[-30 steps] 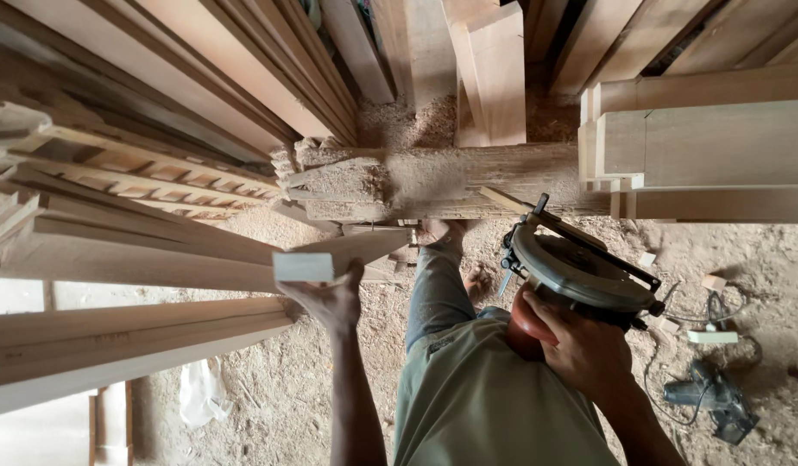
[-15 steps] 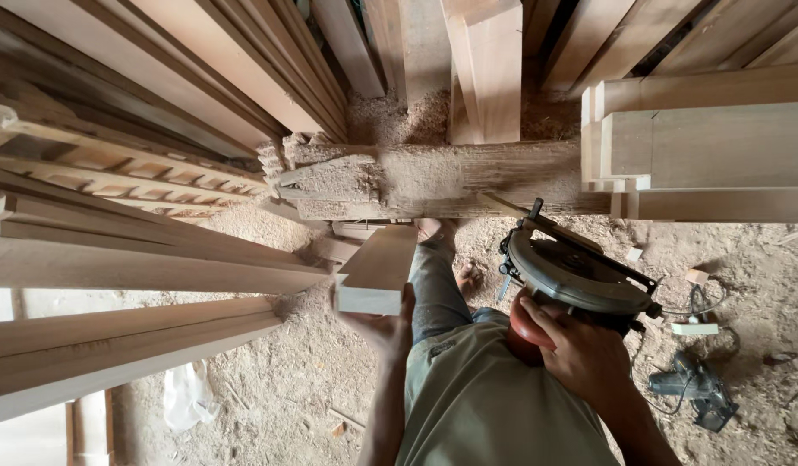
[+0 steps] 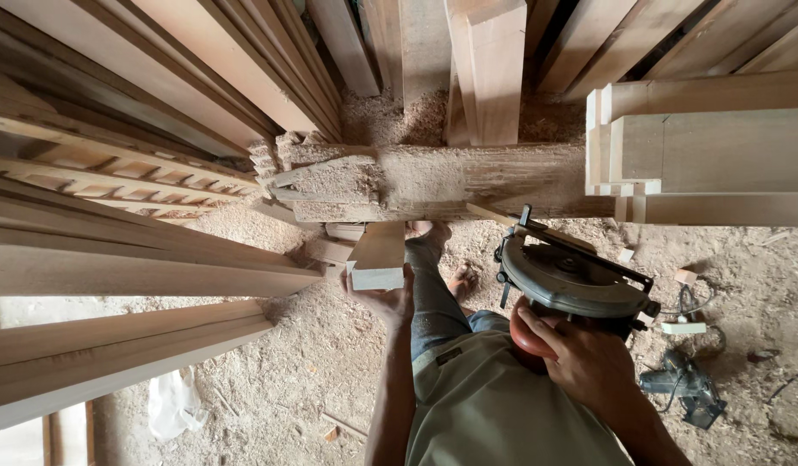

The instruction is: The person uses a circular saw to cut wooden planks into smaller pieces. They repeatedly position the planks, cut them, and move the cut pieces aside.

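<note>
My left hand (image 3: 387,300) grips the near end of a short pale wood board (image 3: 379,255), which points away from me toward a rough log (image 3: 433,179) lying across the sawdust. Its far end rests near the log. My right hand (image 3: 580,358) holds a circular saw (image 3: 571,278) by its reddish handle, blade guard up, just right of my leg. My bare feet (image 3: 442,250) stand on the sawdust floor below the log.
Long planks (image 3: 131,267) jut in from the left, and more lean upright behind the log. Stacked squared timbers (image 3: 701,155) sit at the right. A dark power tool (image 3: 684,384) with a cord and small offcuts lie on the floor at the right.
My left hand has swung the short board from lying crosswise at the left to pointing forward, and has drawn it in beside my leg. The saw has stayed in place.
</note>
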Tool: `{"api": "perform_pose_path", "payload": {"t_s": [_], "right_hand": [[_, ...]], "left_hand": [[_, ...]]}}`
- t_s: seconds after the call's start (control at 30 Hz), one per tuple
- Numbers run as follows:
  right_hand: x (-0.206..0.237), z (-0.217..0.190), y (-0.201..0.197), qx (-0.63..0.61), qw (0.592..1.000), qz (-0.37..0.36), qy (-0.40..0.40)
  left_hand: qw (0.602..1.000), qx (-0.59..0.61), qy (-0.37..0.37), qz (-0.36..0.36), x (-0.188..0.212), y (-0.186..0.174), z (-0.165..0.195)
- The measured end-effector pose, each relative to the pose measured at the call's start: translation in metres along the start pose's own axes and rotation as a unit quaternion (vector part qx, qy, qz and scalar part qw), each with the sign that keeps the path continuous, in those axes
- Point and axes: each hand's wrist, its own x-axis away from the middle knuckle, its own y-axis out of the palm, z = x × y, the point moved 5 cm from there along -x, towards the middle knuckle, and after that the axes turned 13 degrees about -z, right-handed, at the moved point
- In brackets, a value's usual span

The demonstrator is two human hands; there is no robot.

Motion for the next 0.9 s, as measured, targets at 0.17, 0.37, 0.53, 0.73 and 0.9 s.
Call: {"api": "perform_pose_path", "payload": {"t_s": [0.17,0.37,0.53,0.73,0.9], "right_hand": [[-0.004,-0.014,-0.010,0.000,0.997,0.062,-0.036],[-0.020,-0.022,-0.004,0.004,0.999,-0.032,0.014],[-0.022,-0.031,-0.001,0.018,1.000,-0.008,0.003],[-0.015,-0.031,-0.003,-0.005,0.999,0.041,-0.003],[-0.012,-0.030,-0.031,-0.037,0.991,0.120,-0.038]], "left_hand": [[0.999,0.022,-0.023,0.013,-0.005,0.012,0.004],[0.998,-0.052,-0.007,-0.031,-0.009,0.031,0.024],[0.998,-0.037,-0.032,-0.033,-0.030,0.037,0.009],[0.990,0.053,-0.104,-0.074,-0.058,0.025,-0.026],[0.988,0.037,-0.101,-0.111,-0.063,0.028,-0.021]]}}
